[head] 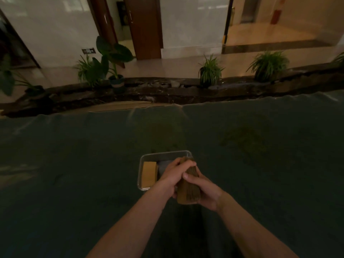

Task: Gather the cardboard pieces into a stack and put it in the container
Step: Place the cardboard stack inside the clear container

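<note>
A thick stack of brown cardboard pieces (188,192) stands on edge between both hands, held just above the near right part of a clear plastic container (164,153). My left hand (172,175) grips the stack from the left, fingers wrapped over its top. My right hand (202,190) clasps it from the right, thumb across the top edge. Inside the container, on its left side, lies another tan cardboard stack (149,174). The container's right half is largely hidden behind my hands.
The container sits on a table draped in dark green cloth (74,164). Beyond the far table edge runs a dark stone planter ledge (167,92) with several potted plants (210,71). A flat cardboard sheet (119,107) lies behind the table.
</note>
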